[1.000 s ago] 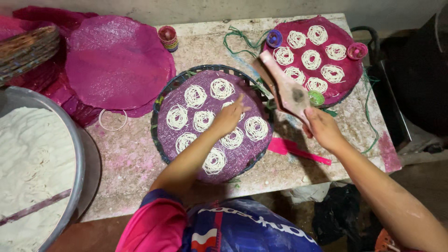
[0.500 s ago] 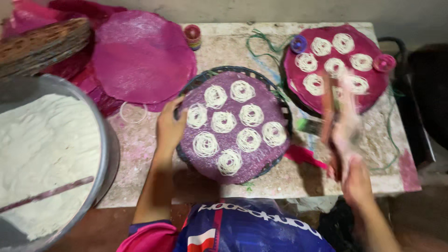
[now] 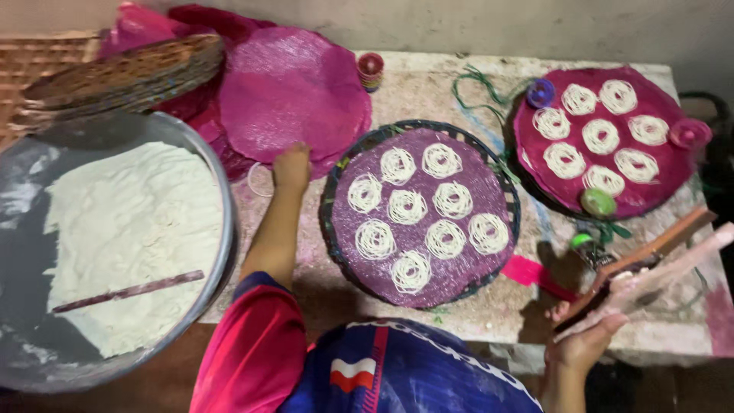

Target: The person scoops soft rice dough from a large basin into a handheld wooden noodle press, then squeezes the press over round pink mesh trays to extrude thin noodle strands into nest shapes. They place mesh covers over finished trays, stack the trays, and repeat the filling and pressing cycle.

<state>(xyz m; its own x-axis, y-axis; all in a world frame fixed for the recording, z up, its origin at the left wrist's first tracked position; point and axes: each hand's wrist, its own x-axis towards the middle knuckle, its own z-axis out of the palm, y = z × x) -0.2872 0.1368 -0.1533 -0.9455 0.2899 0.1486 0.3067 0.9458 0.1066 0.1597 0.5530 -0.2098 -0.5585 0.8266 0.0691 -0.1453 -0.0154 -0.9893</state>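
Head view: looking down at a person standing at a stone table.
Item in hand: wooden press, long and pale, tilting up to the right off the table's near right corner; right hand is gripping its lower end, fingers wrapped tight around it.
Left hand: resting at the table's left part, fingers curled together, touching the edge of a loose pink mat; holding nothing that can be told.
Nearest tray: round woven tray with a purple mat, lying between the two hands and carrying eight white noodle coils.
Step in hand: judging by the filled tray, the pressing round on this tray is looking complete, with the press being carried away from it.
Next move calls for: probably a fresh mat, or a refill of the press from the dough.
Second tray: red mat at far right, bearing seven coils, small coloured lids sitting around it.
Dough: big metal basin at left, holding white dough with a stick lying on it.
Stack: woven trays piling up at far left.
Room: dim, bare grey wall running behind the table.
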